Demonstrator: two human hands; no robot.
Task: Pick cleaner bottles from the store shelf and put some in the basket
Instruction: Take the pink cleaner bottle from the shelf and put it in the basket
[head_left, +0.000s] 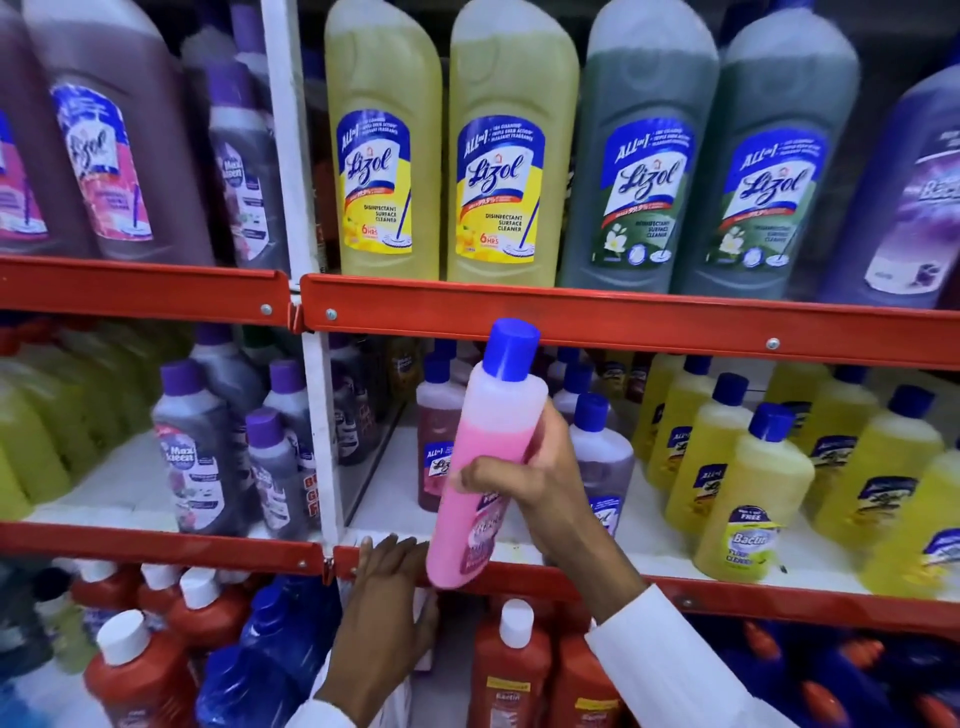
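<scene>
The right hand (540, 499) wraps the pink bottle (485, 457) at mid-body, probably for control. The left hand (389, 587), fingers spread, rests on the shelf edge (519, 577) below the grip.

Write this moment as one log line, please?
right hand: grip on pink bottle, tilted, off shelf | left hand: fingers on red rail's lower twin | basket: not in view

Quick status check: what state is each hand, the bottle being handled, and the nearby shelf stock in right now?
Right hand: gripping the pink bottle around its middle.
Pink bottle: off the shelf, tilted, blue cap on, partly full.
Left hand: open, fingers resting on the red shelf edge.
Yellow bottles: upright on the top shelf, untouched.
Basket: not in view.
</scene>
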